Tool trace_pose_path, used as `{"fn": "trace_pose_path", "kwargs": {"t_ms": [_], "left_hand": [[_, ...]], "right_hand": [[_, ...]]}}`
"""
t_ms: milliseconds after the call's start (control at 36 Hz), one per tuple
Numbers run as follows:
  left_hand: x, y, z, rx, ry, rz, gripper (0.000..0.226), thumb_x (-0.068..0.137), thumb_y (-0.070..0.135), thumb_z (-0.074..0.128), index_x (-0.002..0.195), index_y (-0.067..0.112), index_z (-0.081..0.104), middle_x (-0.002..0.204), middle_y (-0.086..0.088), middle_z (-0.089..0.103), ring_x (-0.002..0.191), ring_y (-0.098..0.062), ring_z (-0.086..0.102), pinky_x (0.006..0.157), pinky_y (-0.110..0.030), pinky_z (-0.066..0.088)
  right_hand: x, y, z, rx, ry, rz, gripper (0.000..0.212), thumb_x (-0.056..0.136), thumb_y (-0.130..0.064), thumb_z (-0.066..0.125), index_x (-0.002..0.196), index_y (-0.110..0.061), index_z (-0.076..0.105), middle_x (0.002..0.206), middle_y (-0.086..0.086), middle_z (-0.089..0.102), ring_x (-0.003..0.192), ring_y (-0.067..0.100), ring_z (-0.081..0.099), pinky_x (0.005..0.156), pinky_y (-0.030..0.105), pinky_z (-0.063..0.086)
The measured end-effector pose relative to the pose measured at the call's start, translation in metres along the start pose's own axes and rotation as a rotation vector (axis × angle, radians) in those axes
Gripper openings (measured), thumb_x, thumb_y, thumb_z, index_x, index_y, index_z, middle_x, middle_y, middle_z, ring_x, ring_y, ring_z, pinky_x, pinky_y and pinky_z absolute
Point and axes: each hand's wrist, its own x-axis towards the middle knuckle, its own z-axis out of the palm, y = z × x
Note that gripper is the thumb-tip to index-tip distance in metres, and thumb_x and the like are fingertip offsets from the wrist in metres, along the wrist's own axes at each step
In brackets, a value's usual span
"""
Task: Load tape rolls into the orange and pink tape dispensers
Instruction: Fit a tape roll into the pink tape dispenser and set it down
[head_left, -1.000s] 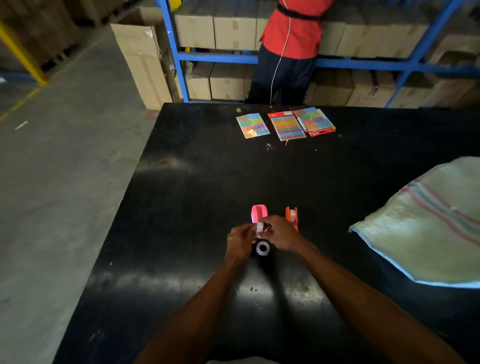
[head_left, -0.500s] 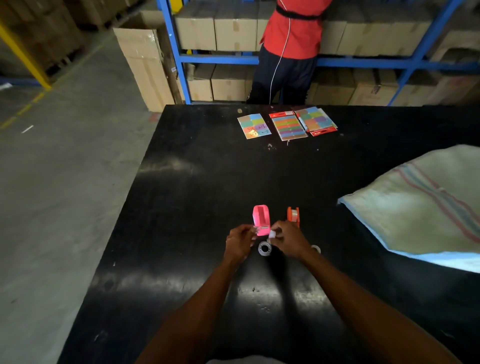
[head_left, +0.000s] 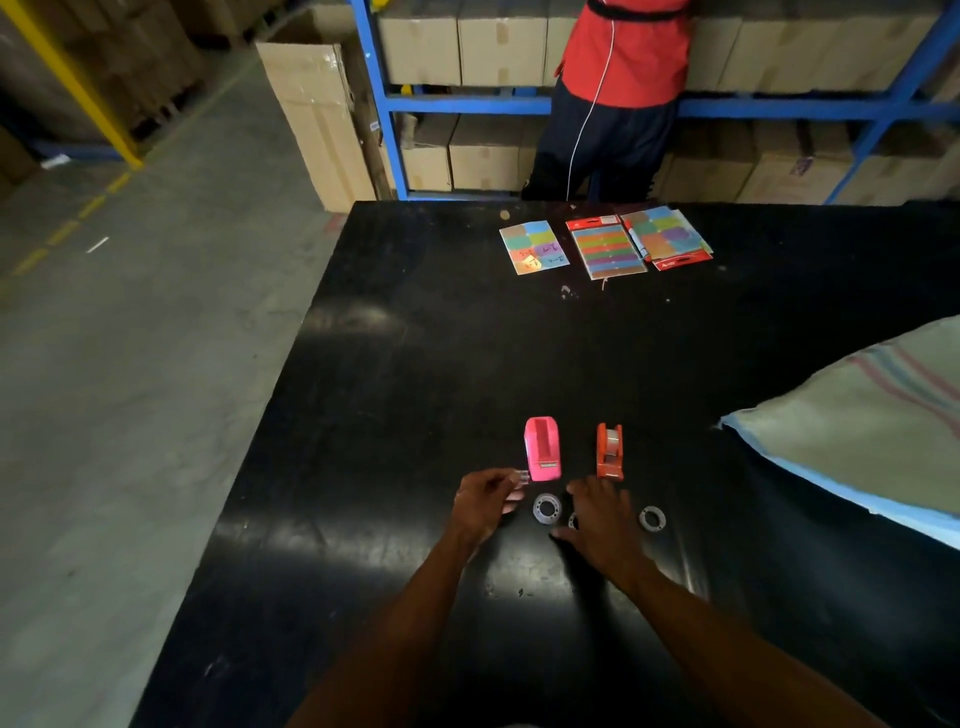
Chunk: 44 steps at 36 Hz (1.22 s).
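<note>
The pink tape dispenser (head_left: 542, 448) stands on the black table (head_left: 415, 364) with its slot empty. To its right the orange tape dispenser (head_left: 609, 450) holds a clear roll. My left hand (head_left: 483, 503) pinches a small clear plastic piece (head_left: 521, 477) just left of the pink dispenser's front. My right hand (head_left: 602, 519) hovers flat with fingers spread below the orange dispenser. One clear tape roll (head_left: 547, 508) lies between my hands, another roll (head_left: 652, 518) to the right, and a third roll (head_left: 573, 520) is mostly hidden under my right hand.
A woven sack (head_left: 862, 421) covers the table's right side. Colourful sticker packs (head_left: 608, 247) lie at the far edge. A person in a red top (head_left: 623, 78) stands behind the table at blue shelving (head_left: 387, 104) full of cartons. The table's left edge drops to concrete floor.
My hands have come apart. The left keeps the small clear piece and has moved left; the right has let go and dropped over the rolls. The pink dispenser now stands free.
</note>
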Motion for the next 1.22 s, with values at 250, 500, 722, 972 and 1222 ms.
{"fn": "trace_pose_path", "kwargs": {"t_ms": [250, 500, 722, 972, 1222], "left_hand": [[-0.009, 0.006, -0.006, -0.029, 0.035, -0.048, 0.019, 0.095, 0.013, 0.060, 0.083, 0.022, 0.072, 0.077, 0.008, 0.075, 0.071, -0.010, 0.068, 0.063, -0.022, 0.055], [-0.014, 0.019, -0.007, -0.061, 0.020, -0.021, 0.017, 0.095, 0.010, 0.059, 0.085, 0.018, 0.071, 0.076, 0.009, 0.074, 0.070, -0.008, 0.067, 0.063, -0.021, 0.054], [-0.023, 0.022, 0.003, -0.006, -0.007, 0.021, 0.011, 0.092, 0.008, 0.061, 0.098, 0.008, 0.071, 0.081, -0.002, 0.073, 0.070, -0.006, 0.070, 0.061, -0.017, 0.055], [-0.038, 0.027, 0.000, -0.011, -0.019, 0.068, 0.015, 0.091, 0.010, 0.064, 0.085, 0.021, 0.072, 0.075, 0.007, 0.073, 0.072, -0.006, 0.069, 0.064, -0.020, 0.055], [-0.044, 0.026, -0.007, -0.045, -0.022, 0.075, 0.020, 0.092, 0.009, 0.063, 0.084, 0.021, 0.075, 0.079, 0.002, 0.075, 0.077, -0.011, 0.071, 0.071, -0.024, 0.058]], "right_hand": [[0.014, -0.023, 0.011, 0.001, -0.081, -0.145, 0.065, 0.085, -0.038, 0.064, 0.143, -0.028, 0.038, 0.146, 0.005, 0.043, 0.133, 0.026, 0.041, 0.106, 0.045, 0.034], [0.013, -0.019, -0.016, 0.735, 0.044, -0.074, 0.042, 0.078, -0.023, 0.077, 0.110, -0.034, 0.053, 0.113, -0.006, 0.060, 0.104, 0.011, 0.062, 0.089, 0.034, 0.054], [0.009, -0.019, -0.052, 0.834, 0.013, -0.190, 0.044, 0.076, -0.020, 0.080, 0.112, -0.028, 0.056, 0.118, -0.008, 0.065, 0.106, 0.006, 0.065, 0.091, 0.034, 0.056], [0.004, -0.023, -0.056, 0.822, 0.009, -0.215, 0.053, 0.074, -0.023, 0.080, 0.121, -0.032, 0.058, 0.121, -0.006, 0.067, 0.104, 0.009, 0.068, 0.092, 0.042, 0.057], [0.000, -0.035, -0.062, 0.799, -0.001, -0.233, 0.049, 0.077, -0.016, 0.080, 0.118, -0.034, 0.058, 0.119, -0.008, 0.068, 0.105, 0.007, 0.067, 0.088, 0.038, 0.059]]}}
